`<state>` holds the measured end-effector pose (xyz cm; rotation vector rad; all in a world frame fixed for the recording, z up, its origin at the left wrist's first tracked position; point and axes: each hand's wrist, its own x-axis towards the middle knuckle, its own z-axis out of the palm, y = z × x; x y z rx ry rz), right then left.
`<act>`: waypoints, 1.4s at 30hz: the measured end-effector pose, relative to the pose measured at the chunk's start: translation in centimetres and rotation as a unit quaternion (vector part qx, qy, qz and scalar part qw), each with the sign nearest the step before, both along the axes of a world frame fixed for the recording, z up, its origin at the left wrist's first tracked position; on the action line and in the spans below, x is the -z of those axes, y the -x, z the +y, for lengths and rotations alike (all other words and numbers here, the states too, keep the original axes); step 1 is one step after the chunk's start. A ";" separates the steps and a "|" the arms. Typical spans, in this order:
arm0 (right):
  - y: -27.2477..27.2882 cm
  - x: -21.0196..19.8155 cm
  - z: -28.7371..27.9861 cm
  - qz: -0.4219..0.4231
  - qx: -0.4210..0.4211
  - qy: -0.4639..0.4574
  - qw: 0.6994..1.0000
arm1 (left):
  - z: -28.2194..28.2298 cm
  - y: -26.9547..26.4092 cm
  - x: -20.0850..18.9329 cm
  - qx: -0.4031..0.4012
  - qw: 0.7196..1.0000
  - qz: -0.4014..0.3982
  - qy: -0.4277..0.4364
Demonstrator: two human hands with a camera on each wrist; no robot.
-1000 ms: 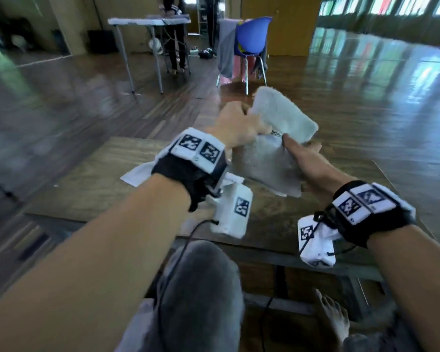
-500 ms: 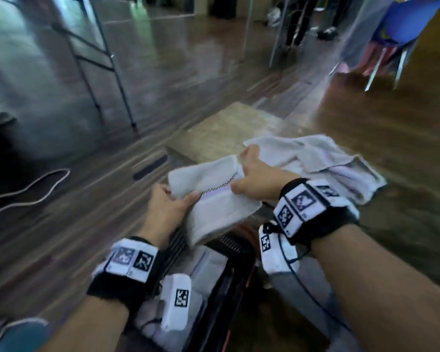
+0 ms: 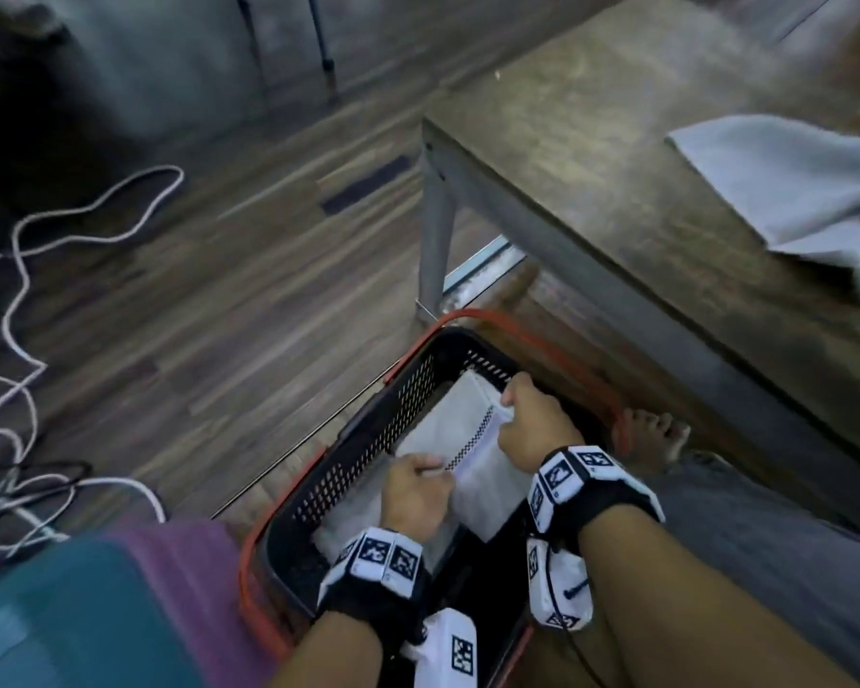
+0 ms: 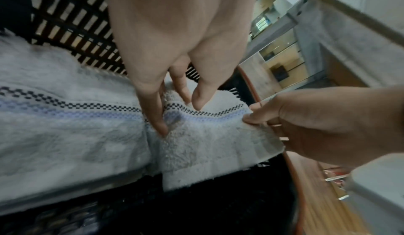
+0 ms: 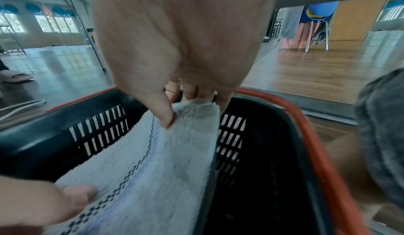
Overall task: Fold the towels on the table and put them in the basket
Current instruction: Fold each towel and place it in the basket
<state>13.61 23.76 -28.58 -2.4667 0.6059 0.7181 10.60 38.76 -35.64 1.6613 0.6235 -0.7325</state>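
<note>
A folded white towel (image 3: 467, 454) with a dark checked band lies low inside the black basket (image 3: 398, 414), which has red handles and stands on the floor beside the table. My left hand (image 3: 433, 471) pinches its near edge at the band. My right hand (image 3: 510, 404) pinches the far corner. In the left wrist view my left hand (image 4: 179, 118) holds the towel (image 4: 207, 149) between thumb and fingers. The right wrist view shows my right hand (image 5: 183, 109) gripping the corner of the towel (image 5: 153, 166) above the basket (image 5: 98, 123). More white towel fabric (image 3: 343, 526) lies under it.
An unfolded white towel (image 3: 790, 191) lies on the wooden table (image 3: 592, 141) at the upper right. The table leg (image 3: 435, 240) stands just behind the basket. White and black cables (image 3: 21, 290) trail over the floor at the left. My knees and a bare foot (image 3: 651, 434) flank the basket.
Both hands have carried the folded towel from table height down and left into the basket on the floor. My head has turned down toward the basket.
</note>
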 end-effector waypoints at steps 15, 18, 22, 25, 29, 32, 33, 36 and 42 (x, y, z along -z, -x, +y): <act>-1.6 0.9 -1.4 0.006 0.003 -0.121 0.993 | 0.3 -2.9 2.3 0.020 0.990 0.024 -0.141; -2.6 -3.0 -1.5 0.041 -0.060 -0.164 0.984 | -1.3 -2.8 -2.8 0.051 0.977 -0.106 -0.180; -3.7 -10.5 -2.9 -0.014 -0.039 -0.224 0.974 | -4.7 -4.1 -10.8 -0.006 0.938 -0.327 -0.112; -4.4 -17.2 -6.1 -0.119 -0.034 -0.177 0.976 | -8.1 -6.3 -16.0 -0.013 0.889 -0.455 -0.059; -3.2 -22.7 -13.1 -0.209 -0.034 -0.036 0.977 | -14.3 -9.6 -20.7 0.160 0.840 -0.514 -0.070; -0.6 -23.0 -19.5 -0.183 -0.027 0.116 0.976 | -18.9 -10.8 -22.2 0.347 0.781 -0.502 -0.130; 0.4 -22.7 -21.5 -0.169 -0.018 0.144 0.975 | -20.2 -10.9 -22.3 0.391 0.757 -0.500 -0.151; 3.9 -21.3 -26.6 -0.170 0.045 0.180 0.968 | -23.3 -10.6 -22.1 0.468 0.692 -0.497 -0.232; 8.7 -18.8 -31.0 -0.136 0.066 0.211 0.966 | -27.2 -9.6 -22.5 0.523 0.653 -0.503 -0.216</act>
